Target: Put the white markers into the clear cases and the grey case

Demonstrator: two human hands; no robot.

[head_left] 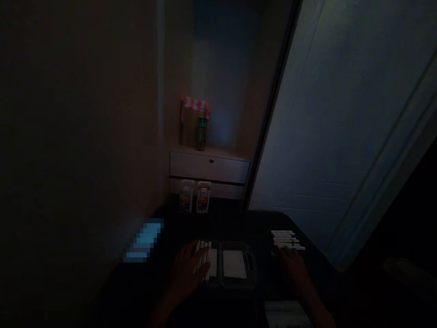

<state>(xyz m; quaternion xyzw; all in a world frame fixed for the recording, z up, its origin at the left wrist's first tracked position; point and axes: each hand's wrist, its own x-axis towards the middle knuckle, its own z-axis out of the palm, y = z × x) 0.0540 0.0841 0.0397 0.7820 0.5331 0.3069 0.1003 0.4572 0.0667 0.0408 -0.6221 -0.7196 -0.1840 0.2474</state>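
My left hand (186,269) is closed around several white marker pens (202,259), held side by side above the left half of an open clear plastic case (252,279). A white sheet or card (234,264) lies in the right half of that case. To the right, my right hand (290,260) is down at a row of white marker pens (283,238) with coloured bands. Its fingers curl over a marker there, whose pale end pokes out on the left. Dim light hides the fingertips.
A blurred, glowing bluish rectangle (143,241) lies at the left of the dark table (239,228). Two upright clear packs (203,197) stand at its back. Behind are a drawer unit (191,165), a green-lidded bottle (201,134) and a box (188,127) under pink-white checked cloth (195,105).
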